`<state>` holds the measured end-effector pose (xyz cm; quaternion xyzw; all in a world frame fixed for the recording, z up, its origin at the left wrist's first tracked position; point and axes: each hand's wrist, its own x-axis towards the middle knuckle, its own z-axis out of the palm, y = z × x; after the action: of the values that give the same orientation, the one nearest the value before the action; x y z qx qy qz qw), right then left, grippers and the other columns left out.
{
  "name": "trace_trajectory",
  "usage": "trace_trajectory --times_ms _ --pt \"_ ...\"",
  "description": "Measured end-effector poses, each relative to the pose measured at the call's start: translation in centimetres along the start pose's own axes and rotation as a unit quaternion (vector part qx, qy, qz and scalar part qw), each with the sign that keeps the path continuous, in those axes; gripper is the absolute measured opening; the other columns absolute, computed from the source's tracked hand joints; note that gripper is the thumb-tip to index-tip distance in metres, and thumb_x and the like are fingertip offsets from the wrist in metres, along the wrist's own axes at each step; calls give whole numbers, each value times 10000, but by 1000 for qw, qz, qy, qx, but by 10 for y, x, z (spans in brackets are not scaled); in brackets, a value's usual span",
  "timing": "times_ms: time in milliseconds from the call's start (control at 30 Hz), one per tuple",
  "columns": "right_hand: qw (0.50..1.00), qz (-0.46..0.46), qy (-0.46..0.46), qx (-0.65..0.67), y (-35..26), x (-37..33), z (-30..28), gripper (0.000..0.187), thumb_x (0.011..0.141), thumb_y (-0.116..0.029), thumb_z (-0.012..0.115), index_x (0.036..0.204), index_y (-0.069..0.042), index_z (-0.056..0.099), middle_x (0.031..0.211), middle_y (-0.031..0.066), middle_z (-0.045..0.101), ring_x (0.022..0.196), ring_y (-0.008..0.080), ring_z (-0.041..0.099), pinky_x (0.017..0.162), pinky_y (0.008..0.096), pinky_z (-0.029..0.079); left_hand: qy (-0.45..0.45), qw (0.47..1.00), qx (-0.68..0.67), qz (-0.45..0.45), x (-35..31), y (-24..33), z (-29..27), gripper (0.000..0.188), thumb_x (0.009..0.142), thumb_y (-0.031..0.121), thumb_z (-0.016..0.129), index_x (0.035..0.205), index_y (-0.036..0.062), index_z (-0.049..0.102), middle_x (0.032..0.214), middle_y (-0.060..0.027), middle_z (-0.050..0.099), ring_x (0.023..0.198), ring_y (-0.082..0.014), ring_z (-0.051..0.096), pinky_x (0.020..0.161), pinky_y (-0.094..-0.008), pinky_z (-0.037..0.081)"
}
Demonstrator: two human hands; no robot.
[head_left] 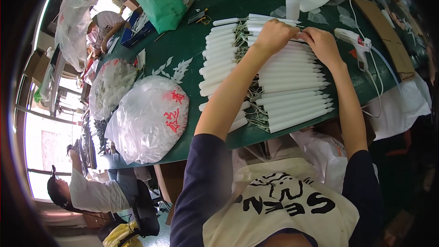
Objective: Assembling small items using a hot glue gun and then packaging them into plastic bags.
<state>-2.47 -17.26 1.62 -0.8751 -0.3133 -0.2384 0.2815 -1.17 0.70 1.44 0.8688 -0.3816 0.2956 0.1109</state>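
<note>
White taper candles (pixel 295 80) lie side by side in a long row on the green table, their pointed tips to the right. Thin wires (pixel 256 116) bunch at their left ends. Another row of white candles (pixel 219 48) lies left of the wires. At the far part of the right row, my left hand (pixel 275 36) and my right hand (pixel 322 45) meet with fingers closed around the tip end of one white candle. The fingers cover most of that end, so its exact state is hidden.
A white glue gun (pixel 361 48) with a cord lies to the right. Beyond my hands stands a white bottle (pixel 292 5). Leftward are a bulging clear bag (pixel 148 119), loose white flame-shaped pieces (pixel 176 69) and a green bag (pixel 162 2). Two other people sit at the left.
</note>
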Motion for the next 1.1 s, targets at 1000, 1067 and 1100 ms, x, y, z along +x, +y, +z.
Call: trace_trajectory --times_ms 1000,1067,1100 --pt "971 165 21 170 11 -3 5 412 871 -335 518 703 35 588 567 102 543 511 169 477 525 293 378 25 998 -24 -54 9 9 2 157 675 167 681 824 118 681 675 -84 627 609 -278 580 568 -357 460" --pt "980 151 49 118 10 -3 -4 362 848 -312 566 745 34 596 583 109 563 509 190 500 512 295 384 40 998 -27 -51 6 6 -2 158 686 173 680 832 111 681 697 -90 635 631 -277 593 575 -354 465" --pt "980 151 51 119 8 -3 -9 362 848 -312 566 745 34 596 583 109 563 509 190 500 512 295 384 40 998 -27 -49 5 5 -2 158 686 173 680 832 111 681 697 -90 635 631 -277 593 575 -354 465"
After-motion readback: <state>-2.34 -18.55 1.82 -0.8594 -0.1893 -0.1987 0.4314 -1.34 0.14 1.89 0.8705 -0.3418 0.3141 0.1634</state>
